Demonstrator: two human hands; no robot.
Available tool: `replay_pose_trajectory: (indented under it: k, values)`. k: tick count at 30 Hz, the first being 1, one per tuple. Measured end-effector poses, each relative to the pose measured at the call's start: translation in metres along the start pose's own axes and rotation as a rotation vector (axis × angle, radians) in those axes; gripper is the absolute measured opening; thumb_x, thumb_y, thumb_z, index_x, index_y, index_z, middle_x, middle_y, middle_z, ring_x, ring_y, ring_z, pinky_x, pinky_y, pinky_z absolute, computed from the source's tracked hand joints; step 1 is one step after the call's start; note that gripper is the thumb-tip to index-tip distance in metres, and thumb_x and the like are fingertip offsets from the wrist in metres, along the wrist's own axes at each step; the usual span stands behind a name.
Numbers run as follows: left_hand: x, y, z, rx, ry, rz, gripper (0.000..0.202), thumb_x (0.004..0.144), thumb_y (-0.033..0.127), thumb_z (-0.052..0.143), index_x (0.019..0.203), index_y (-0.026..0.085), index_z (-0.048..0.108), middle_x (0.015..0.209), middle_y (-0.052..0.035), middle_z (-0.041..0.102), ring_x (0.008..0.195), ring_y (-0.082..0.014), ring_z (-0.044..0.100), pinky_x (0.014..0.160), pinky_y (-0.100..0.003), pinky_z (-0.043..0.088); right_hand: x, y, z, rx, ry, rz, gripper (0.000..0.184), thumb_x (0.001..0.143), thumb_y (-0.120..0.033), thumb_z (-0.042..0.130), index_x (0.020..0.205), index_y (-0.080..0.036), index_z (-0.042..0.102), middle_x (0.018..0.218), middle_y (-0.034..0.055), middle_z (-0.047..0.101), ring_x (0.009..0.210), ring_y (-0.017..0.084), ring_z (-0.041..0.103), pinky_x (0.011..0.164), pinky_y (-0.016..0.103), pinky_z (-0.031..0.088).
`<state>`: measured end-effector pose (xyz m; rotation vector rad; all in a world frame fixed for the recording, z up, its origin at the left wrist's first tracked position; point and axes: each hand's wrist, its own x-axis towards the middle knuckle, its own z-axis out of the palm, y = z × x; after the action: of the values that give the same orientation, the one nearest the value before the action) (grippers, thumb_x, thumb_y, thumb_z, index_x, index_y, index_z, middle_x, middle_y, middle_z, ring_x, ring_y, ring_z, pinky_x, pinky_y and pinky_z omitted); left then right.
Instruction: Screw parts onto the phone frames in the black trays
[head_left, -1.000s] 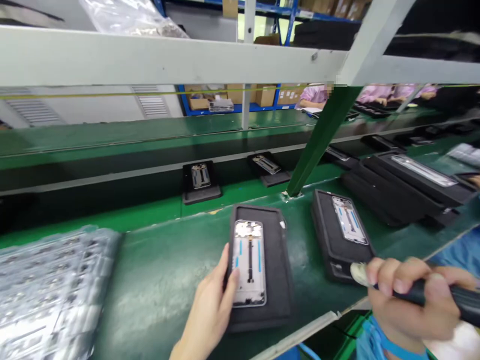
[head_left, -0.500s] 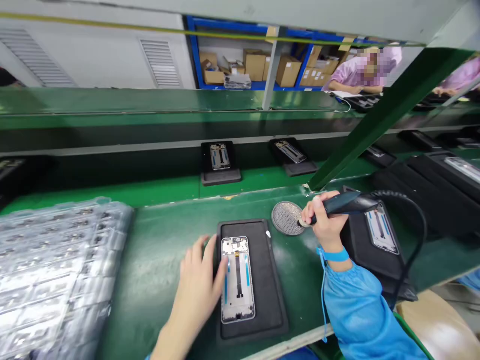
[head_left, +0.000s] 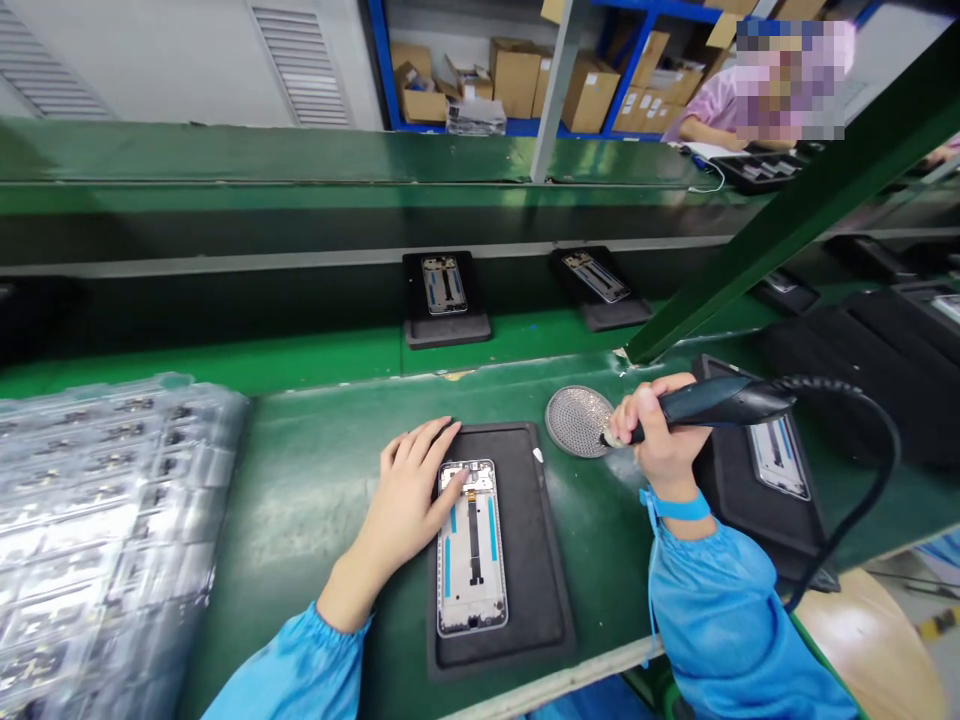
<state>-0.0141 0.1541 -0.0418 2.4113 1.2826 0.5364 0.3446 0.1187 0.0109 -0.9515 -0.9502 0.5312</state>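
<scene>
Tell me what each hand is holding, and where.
Right hand grips a black corded tool by its barrel; left hand just rests on a phone frame.

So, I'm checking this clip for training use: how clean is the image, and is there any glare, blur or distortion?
Head view: wide-angle distortion bows the green workbench; pale glare sits on it beside the right hand; the phone frame and corded handpiece look sharp; a pixelated patch partly covers the co-worker.
</scene>
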Motion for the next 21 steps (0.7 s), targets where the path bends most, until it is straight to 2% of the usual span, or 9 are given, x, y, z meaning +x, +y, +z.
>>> replay_pose_trajectory:
  k: [7, 11, 14, 18, 21]
  values:
    - [0.002, 0.009, -0.009, 0.001, -0.013, -0.01, 0.063, 0.131, 0.046, 0.049, 0.188, 0.025, 0.067, 0.193, -0.0174, 0.066, 0.177, -0.0393, 0.061, 0.151, -0.064, 0.046, 0.0, -0.001, 0.0, -0.007, 0.001, -0.004, 0.052, 0.11, -0.056, 0.104, 0.11, -0.031, 0.058, 0.07, -0.0129, 0.06, 0.047, 0.011, 0.053, 0.051, 0.025, 0.053]
    - [0.007, 0.026, 0.001, 0.016, -0.025, -0.041, 0.064, 0.13, 0.044, 0.049, 0.186, 0.019, 0.068, 0.191, -0.0219, 0.066, 0.178, -0.0436, 0.06, 0.154, -0.075, 0.04, 0.0, 0.001, -0.001, 0.003, -0.075, 0.001, 0.052, 0.111, -0.055, 0.104, 0.108, -0.031, 0.057, 0.071, -0.0127, 0.061, 0.046, 0.012, 0.054, 0.048, 0.026, 0.053]
    - [0.013, 0.038, 0.005, -0.032, -0.08, -0.038, 0.065, 0.131, 0.042, 0.046, 0.189, 0.019, 0.063, 0.193, -0.0234, 0.064, 0.182, -0.0427, 0.057, 0.158, -0.081, 0.031, 0.002, 0.0, 0.0, -0.01, -0.07, -0.008, 0.053, 0.109, -0.056, 0.106, 0.108, -0.031, 0.059, 0.072, -0.0122, 0.062, 0.046, 0.012, 0.055, 0.048, 0.026, 0.054]
    - [0.015, 0.034, -0.004, -0.193, -0.111, -0.04, 0.061, 0.132, 0.036, 0.043, 0.188, 0.025, 0.064, 0.194, -0.0184, 0.063, 0.185, -0.036, 0.055, 0.161, -0.075, 0.03, 0.005, -0.019, 0.008, 0.012, -0.048, -0.062, 0.049, 0.11, -0.053, 0.105, 0.108, -0.031, 0.061, 0.07, -0.0115, 0.063, 0.046, 0.013, 0.056, 0.049, 0.026, 0.054]
    - [0.01, 0.026, -0.014, -0.272, -0.142, -0.032, 0.061, 0.127, 0.035, 0.052, 0.187, 0.027, 0.065, 0.195, -0.0168, 0.063, 0.187, -0.0367, 0.054, 0.161, -0.071, 0.032, 0.0, -0.039, 0.028, 0.102, -0.074, -0.125, 0.043, 0.114, -0.051, 0.101, 0.108, -0.031, 0.063, 0.068, -0.0114, 0.063, 0.043, 0.012, 0.051, 0.049, 0.026, 0.053]
